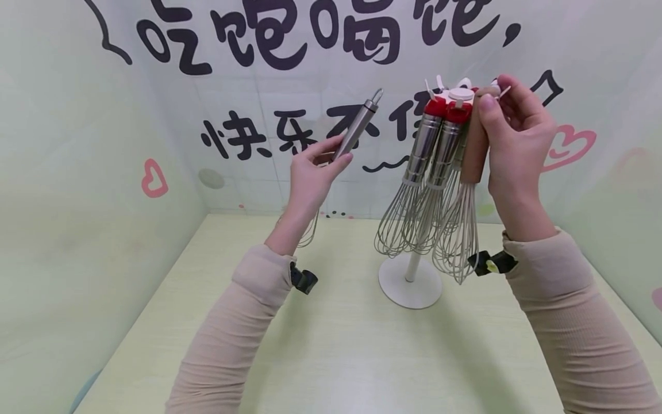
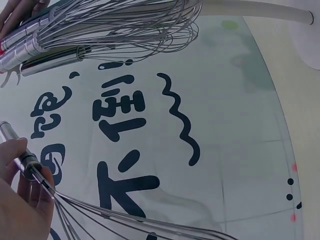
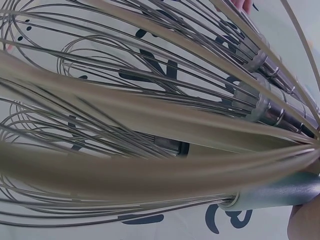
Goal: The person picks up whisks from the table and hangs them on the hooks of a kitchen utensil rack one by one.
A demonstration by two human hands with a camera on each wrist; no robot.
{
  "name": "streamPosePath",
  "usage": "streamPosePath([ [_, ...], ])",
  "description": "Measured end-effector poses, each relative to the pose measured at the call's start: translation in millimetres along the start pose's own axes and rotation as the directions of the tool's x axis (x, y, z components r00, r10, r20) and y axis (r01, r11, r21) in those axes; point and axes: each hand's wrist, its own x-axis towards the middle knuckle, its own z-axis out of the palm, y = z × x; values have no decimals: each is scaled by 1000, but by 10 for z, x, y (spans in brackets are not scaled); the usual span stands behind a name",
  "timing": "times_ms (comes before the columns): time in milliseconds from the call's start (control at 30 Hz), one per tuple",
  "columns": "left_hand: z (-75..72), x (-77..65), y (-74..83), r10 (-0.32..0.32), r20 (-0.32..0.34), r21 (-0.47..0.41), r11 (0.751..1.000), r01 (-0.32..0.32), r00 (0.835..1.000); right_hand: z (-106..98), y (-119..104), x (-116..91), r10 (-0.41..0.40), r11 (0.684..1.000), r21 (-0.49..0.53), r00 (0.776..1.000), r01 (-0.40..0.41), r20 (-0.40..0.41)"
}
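My left hand (image 1: 315, 172) grips a steel-handled whisk (image 1: 359, 129) by its handle, loop end up; its wires hang behind the forearm. In the left wrist view, fingers and thumb wrap that whisk's handle (image 2: 22, 155). On the right, a white whisk stand (image 1: 461, 94) carries several hanging whisks. My right hand (image 1: 519, 138) pinches the top of a whisk with a brown handle (image 1: 474, 146), right at the stand's hooks. Beside it hang steel-handled whisks (image 1: 426, 144) with red tops. In the right wrist view, a whisk with a pale green handle (image 3: 272, 192) is close to the hand.
The stand's round white base (image 1: 410, 293) rests on the pale wooden table (image 1: 341, 345). Behind is a wall sheet (image 1: 248, 190) with black lettering and pink hearts. Wire heads (image 3: 150, 75) crowd the right wrist view. Each wrist wears a dark strap mount (image 1: 304, 280).
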Motion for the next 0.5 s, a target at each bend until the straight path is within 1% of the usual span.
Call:
streamPosePath([
  [233,80,4,57,23,21,-9,1000,-23,1000,4,-5,-8,8,1000,-5,1000,-8,-2],
  [400,130,12,67,36,43,-18,999,-35,998,-3,4,-6,-13,1000,-21,1000,13,-4],
  [500,155,19,69,43,43,-22,999,-42,998,-4,9,-10,-30,999,-27,1000,30,1],
])
